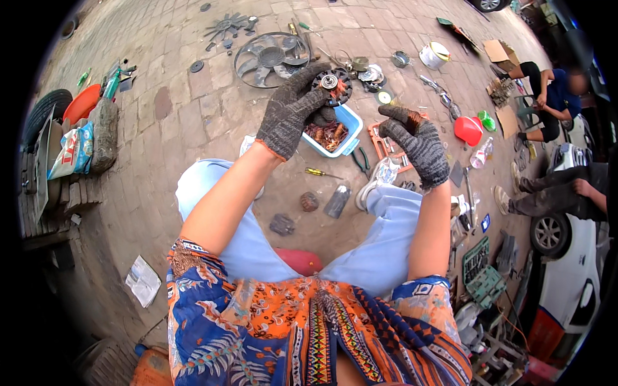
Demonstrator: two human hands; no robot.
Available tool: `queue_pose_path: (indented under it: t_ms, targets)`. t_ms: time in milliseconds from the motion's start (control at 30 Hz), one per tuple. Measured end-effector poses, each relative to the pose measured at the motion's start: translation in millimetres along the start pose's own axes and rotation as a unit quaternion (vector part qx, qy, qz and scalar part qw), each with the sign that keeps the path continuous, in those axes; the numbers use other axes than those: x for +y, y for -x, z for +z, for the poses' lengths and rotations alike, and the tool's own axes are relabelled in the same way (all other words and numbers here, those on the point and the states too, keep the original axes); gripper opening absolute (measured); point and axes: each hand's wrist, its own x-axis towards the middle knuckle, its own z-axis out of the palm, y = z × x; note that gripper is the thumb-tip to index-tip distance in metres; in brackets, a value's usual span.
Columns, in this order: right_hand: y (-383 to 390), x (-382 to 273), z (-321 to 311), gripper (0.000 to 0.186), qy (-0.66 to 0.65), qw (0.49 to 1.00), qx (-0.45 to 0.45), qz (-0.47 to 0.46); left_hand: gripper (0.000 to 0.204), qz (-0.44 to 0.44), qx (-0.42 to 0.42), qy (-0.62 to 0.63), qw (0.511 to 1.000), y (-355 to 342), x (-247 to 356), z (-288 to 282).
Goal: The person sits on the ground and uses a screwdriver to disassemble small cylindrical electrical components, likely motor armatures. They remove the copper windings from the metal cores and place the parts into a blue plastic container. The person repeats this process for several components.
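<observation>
My left hand (291,108), in a dark grey knitted glove, grips a round black motor part (332,86) with a metal bearing at its centre and reddish copper showing at one side. It is held above a light blue plastic basin (352,139), which contains copper wire scraps (329,137). My right hand (421,145), gloved alike, is raised to the right of the basin, apart from the motor part. Its fingers are bent together; a reddish-brown patch shows at them, and what they hold is too small to tell.
Near my feet lie a yellow screwdriver (322,173), pliers (362,162) and an orange tool case (383,143). A cooling fan (270,59) lies ahead, with a white bucket (434,55) further right. At right, two people sit by a white car (566,270); a green socket set (484,273) lies nearer.
</observation>
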Motion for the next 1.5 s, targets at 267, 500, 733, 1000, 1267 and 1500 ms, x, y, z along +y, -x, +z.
queue_pose_path:
  t_ms: [267,500,733,1000,1267,1500]
  targets:
    - [-7,-11,43,0.041,0.114,0.992,-0.052,-0.031,0.053,-0.084,-0.117,0.077,0.987,5,5,13]
    - [7,-20,-9,0.024,-0.014,1.000,0.006,0.004,0.050,-0.149,-0.154,-0.052,0.975,14,20,21]
    - [1,-11,21,0.021,-0.007,0.993,0.094,-0.075,0.050,-0.120,-0.188,-0.132,0.966,17,18,26]
    - [-3,-9,27,0.018,-0.076,0.981,0.155,-0.086,0.049,-0.101,-0.210,-0.164,0.958,11,13,24]
    - [21,-35,25,0.018,-0.112,0.987,0.097,-0.065,0.045,-0.124,-0.124,-0.209,0.962,13,-1,20]
    - [21,-22,40,0.029,-0.062,0.994,-0.063,-0.061,0.043,-0.036,0.028,-0.019,0.999,0,-13,2]
